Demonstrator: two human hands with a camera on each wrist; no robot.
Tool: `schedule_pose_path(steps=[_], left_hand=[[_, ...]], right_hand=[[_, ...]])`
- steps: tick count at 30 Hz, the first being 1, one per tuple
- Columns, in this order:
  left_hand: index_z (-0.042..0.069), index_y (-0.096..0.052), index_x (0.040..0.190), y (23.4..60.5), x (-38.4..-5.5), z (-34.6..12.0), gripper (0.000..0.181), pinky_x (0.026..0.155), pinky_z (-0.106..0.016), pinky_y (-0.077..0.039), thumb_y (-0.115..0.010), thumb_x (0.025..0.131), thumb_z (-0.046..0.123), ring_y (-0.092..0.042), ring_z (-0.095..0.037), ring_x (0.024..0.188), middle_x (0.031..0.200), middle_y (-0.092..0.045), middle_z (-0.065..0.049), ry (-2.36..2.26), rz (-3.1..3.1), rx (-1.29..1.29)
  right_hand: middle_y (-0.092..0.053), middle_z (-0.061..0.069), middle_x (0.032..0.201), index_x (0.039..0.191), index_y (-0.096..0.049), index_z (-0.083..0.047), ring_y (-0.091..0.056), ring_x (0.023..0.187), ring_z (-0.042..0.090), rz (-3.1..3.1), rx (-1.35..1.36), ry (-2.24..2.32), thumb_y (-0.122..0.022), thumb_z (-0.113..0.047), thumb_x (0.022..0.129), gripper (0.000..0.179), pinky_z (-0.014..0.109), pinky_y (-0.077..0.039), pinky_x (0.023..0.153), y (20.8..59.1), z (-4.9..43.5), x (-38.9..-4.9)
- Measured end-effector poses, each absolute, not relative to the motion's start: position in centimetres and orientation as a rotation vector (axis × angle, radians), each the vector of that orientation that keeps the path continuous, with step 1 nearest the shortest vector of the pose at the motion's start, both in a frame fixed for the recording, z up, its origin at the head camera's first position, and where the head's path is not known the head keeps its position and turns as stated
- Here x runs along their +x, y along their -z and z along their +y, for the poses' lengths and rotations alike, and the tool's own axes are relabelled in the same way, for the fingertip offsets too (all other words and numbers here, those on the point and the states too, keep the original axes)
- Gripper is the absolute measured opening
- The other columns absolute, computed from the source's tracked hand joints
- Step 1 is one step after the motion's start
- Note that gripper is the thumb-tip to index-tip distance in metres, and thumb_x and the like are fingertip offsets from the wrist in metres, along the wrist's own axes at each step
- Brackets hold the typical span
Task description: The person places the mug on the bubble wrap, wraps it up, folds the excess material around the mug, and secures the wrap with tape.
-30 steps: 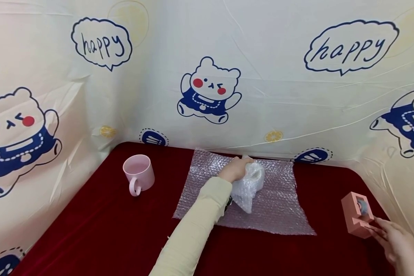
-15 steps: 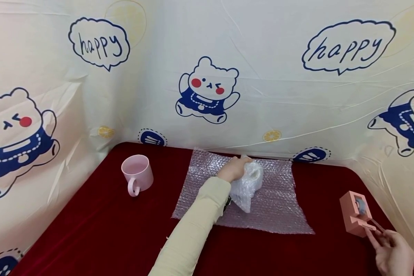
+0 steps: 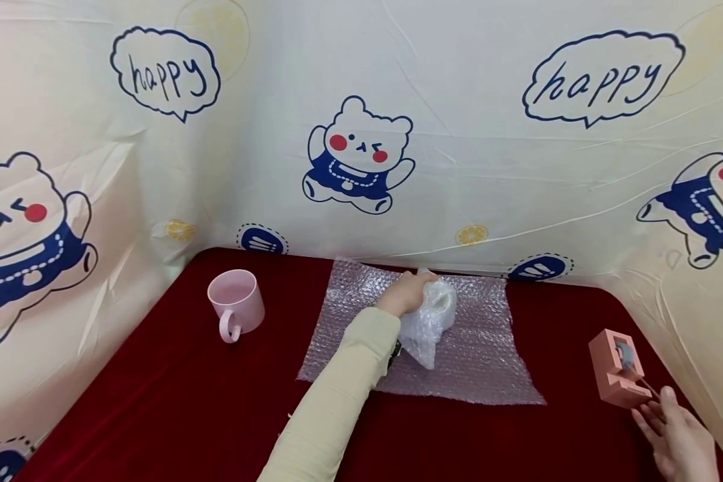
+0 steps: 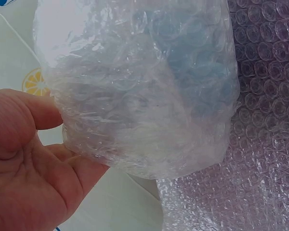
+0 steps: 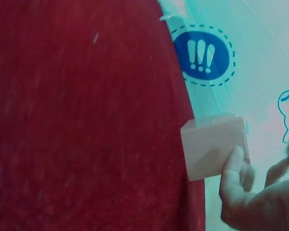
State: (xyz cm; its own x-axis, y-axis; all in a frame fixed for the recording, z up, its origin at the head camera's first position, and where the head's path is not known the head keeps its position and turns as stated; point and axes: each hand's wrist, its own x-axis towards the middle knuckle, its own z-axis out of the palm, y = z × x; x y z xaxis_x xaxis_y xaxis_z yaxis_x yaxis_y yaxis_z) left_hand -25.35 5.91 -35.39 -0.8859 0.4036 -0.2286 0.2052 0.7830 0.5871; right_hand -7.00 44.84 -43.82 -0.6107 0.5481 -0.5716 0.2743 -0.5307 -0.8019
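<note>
My left hand (image 3: 405, 293) grips the edge of a bubble-wrapped bundle (image 3: 435, 311) at the back of the table. In the left wrist view, the thumb and fingers pinch its lower left side, and a bluish shape shows faintly through the wrap. The bundle lies over a flat sheet of bubble wrap (image 3: 476, 375). At the right edge, my right hand (image 3: 681, 435) is close to a pink tape dispenser (image 3: 616, 369) with a roll of tape in it. A thin strip of tape runs from the dispenser to the thumb and fingers, and a fingertip overlaps the dispenser in the right wrist view.
A pink mug (image 3: 238, 304) stands upright at the back left, its handle towards me. The table (image 3: 229, 408) has a dark red cloth. A printed curtain (image 3: 482, 167) rises close behind and on both sides.
My right hand has shifted slightly down and left at the dispenser, with the thumb now raised and the strip of tape in view. My left hand stays on the bundle. The head view drifts slightly.
</note>
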Motion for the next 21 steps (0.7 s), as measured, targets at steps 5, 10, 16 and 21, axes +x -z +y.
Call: schedule_pose_path(steps=[5,10,16,21], left_hand=[[0.027,-0.042,0.145,35.5,-25.3,6.0,0.059,0.111,-0.047,-0.036,-0.034,0.096,-0.006,-0.030,-0.033,0.143,0.156,-0.028,-0.018,-0.803,2.638,0.472],[0.027,-0.041,0.145,35.5,-25.2,6.0,0.058,0.113,-0.047,-0.033,-0.034,0.097,-0.005,-0.029,-0.033,0.144,0.156,-0.028,-0.017,-0.808,2.635,0.481],[0.028,-0.041,0.145,35.5,-25.1,5.8,0.058,0.114,-0.049,-0.031,-0.033,0.097,-0.003,-0.029,-0.034,0.143,0.156,-0.027,-0.018,-0.811,2.639,0.464],[0.029,-0.041,0.145,35.4,-25.2,5.7,0.058,0.112,-0.049,-0.034,-0.034,0.097,-0.003,-0.034,-0.035,0.141,0.155,-0.029,-0.018,-0.813,2.644,0.461]], right_hand=[[-0.064,-0.010,0.064,0.078,-0.058,-0.023,-0.066,0.062,0.003,-1.486,-1.267,-2.264,-0.063,-0.036,0.086,0.016,0.021,-0.057,0.061,43.4,44.4,-6.5],[-0.069,-0.008,0.061,0.071,-0.061,-0.020,-0.069,0.058,0.006,-1.477,-1.174,-2.249,-0.059,-0.029,0.091,0.021,0.021,-0.057,0.060,43.5,43.8,-6.0],[-0.071,-0.006,0.067,0.082,-0.057,-0.015,-0.071,0.063,0.007,-1.414,-1.003,-2.301,-0.056,-0.023,0.094,0.014,0.021,-0.057,0.062,44.2,43.6,-5.6],[-0.073,0.000,0.075,0.083,-0.054,-0.009,-0.072,0.073,0.010,-1.309,-0.741,-2.448,-0.049,-0.015,0.098,0.016,0.024,-0.058,0.066,45.0,44.0,-5.0]])
